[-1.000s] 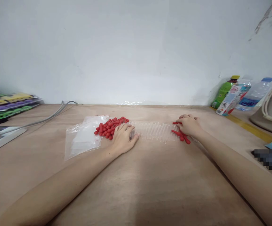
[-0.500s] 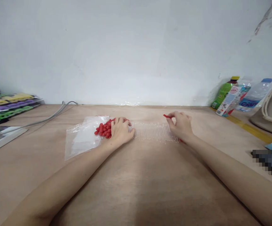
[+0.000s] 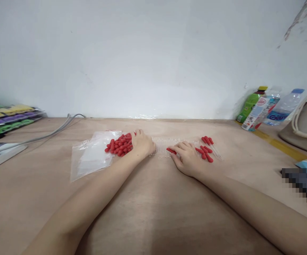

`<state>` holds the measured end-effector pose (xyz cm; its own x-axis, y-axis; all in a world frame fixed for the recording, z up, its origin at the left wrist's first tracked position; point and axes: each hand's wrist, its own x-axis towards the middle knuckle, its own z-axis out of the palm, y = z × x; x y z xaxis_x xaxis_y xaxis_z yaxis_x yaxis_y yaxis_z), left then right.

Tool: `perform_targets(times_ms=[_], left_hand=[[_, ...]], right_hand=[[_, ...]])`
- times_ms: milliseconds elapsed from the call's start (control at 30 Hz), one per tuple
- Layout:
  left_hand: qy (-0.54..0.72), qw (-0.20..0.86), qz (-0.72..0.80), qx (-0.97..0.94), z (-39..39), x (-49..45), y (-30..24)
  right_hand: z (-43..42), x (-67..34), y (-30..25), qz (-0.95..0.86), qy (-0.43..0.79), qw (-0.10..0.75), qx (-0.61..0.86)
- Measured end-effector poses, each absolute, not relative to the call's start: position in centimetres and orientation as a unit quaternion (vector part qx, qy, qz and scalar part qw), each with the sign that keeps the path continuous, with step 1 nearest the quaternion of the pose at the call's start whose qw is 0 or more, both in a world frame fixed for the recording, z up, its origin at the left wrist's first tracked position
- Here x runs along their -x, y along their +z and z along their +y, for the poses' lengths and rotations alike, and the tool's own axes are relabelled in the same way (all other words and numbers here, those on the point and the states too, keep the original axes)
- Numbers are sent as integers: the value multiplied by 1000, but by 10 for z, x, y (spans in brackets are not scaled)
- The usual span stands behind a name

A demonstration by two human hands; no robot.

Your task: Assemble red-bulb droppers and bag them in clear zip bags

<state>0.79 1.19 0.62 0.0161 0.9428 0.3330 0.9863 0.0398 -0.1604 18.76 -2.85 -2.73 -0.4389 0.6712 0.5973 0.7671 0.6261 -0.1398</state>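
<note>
My left hand (image 3: 143, 144) is closed with its fingers bent down, over the right side of a pile of red rubber dropper bulbs (image 3: 120, 144) and the left end of a row of thin glass dropper tubes (image 3: 162, 145). What it grips, if anything, is hidden. My right hand (image 3: 186, 156) pinches a red rubber bulb (image 3: 171, 150) low over the middle of the row. To its right lie several loose red bulbs (image 3: 205, 152). Beyond them, a few red bulbs sit on glass tubes as assembled droppers (image 3: 209, 140).
Clear zip bags (image 3: 88, 159) lie left of the bulb pile. A grey cable (image 3: 55, 134) runs to a white box (image 3: 2, 156) at far left, near packs of coloured items (image 3: 10, 120). Bottles (image 3: 251, 104), a carton (image 3: 259, 113) and a beige bag (image 3: 304, 124) stand at right.
My right hand has come left and down over the tubes with the red bulb, uncovering the loose bulbs and droppers at right. My left hand has shifted slightly right.
</note>
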Motion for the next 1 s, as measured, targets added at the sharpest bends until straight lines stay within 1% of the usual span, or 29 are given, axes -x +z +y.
perform_targets(times_ms=[200,333,500,733,867,1000], left_hand=[[-54,120,-724,677,17,-10,11],[-82,126,-707,691,14,-7,17],[-197,118,-597,769,0,1,19],[-268,87,-400,872,-26,28,-11],[-306,39,-367,878,-30,31,-19],[-311,15,-349,884,-31,27,-18]], right_hand=[[-29,-187,-27,-847,-62,311,427],[-28,-188,-27,-849,-49,315,421],[-30,-188,-25,-854,-44,334,398],[-32,-187,-24,-858,-23,336,389],[-32,-188,-25,-858,-7,341,385],[-33,-189,-24,-854,12,349,387]])
